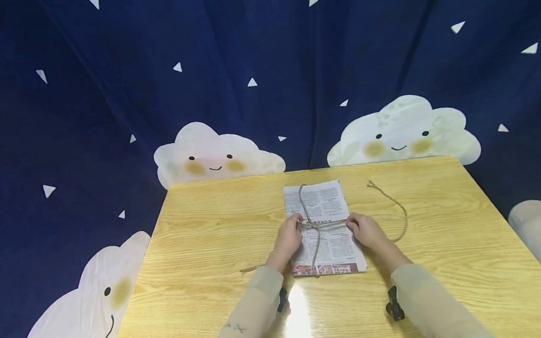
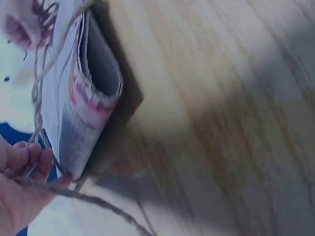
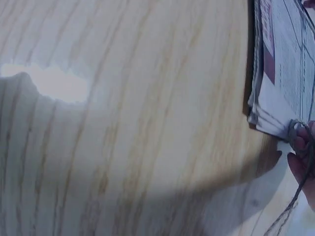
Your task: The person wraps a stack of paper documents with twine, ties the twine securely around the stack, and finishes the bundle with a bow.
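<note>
A folded stack of newspaper (image 1: 337, 249) lies on the wooden table, with brown twine (image 1: 317, 245) running lengthwise over it and crossing near its middle. My left hand (image 1: 289, 237) is at the stack's left edge and pinches the twine, as the left wrist view shows. At the right edge, my right hand (image 1: 367, 230) pinches the twine too, with a loop (image 3: 299, 135) of it round the fingers in the right wrist view. Between both hands the twine stretches across the top of the paper. The layered fold of the newspaper (image 2: 91, 98) shows at its near end.
One loose twine end (image 1: 402, 211) curves over the table (image 1: 450, 239) on the right; another short end (image 1: 250, 269) sticks out at left. Black wrist devices (image 1: 394, 306) sit under the sleeves. A dark blue curtain (image 1: 259, 41) with clouds hangs behind the table's far edge.
</note>
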A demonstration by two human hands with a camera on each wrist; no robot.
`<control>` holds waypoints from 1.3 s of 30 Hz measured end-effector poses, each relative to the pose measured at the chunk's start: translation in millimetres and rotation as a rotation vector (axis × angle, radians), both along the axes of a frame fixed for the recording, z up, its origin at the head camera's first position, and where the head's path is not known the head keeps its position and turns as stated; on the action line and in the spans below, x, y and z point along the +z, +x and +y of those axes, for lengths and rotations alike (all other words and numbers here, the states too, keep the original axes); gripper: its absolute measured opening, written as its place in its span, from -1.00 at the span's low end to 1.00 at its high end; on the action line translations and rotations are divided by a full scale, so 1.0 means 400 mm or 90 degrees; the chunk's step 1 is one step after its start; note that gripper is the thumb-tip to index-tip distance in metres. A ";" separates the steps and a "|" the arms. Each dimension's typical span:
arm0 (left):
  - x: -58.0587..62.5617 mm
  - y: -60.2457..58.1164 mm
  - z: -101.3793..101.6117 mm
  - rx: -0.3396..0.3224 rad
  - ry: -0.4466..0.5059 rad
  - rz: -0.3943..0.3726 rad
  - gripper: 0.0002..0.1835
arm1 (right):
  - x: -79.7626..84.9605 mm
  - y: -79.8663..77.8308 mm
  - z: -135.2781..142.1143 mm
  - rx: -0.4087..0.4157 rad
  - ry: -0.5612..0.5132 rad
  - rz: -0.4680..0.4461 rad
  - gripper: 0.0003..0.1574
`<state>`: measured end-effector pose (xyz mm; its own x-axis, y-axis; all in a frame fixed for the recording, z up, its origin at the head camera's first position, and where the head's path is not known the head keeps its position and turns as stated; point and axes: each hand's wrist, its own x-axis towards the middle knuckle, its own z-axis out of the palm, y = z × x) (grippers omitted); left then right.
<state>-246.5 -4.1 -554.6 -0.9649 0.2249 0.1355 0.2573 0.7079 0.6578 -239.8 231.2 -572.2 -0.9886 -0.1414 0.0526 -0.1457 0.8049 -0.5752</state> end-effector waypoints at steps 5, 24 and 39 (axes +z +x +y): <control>0.000 -0.012 -0.033 0.005 0.135 -0.044 -0.75 | -0.002 -0.008 0.014 -0.008 -0.006 0.005 -0.85; -0.056 -0.012 -0.091 0.108 0.353 -0.155 -0.76 | 0.000 -0.010 0.049 -0.021 -0.061 -0.073 -0.86; -0.036 -0.008 -0.074 0.041 -0.029 -0.036 -0.86 | -0.015 -0.005 0.045 -0.052 -0.068 -0.028 -0.90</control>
<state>-249.6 -33.8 -569.1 -0.9835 0.1661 0.0715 0.1732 0.7514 0.6367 -241.7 249.2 -578.2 -0.9983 -0.0559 0.0186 -0.0542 0.7474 -0.6622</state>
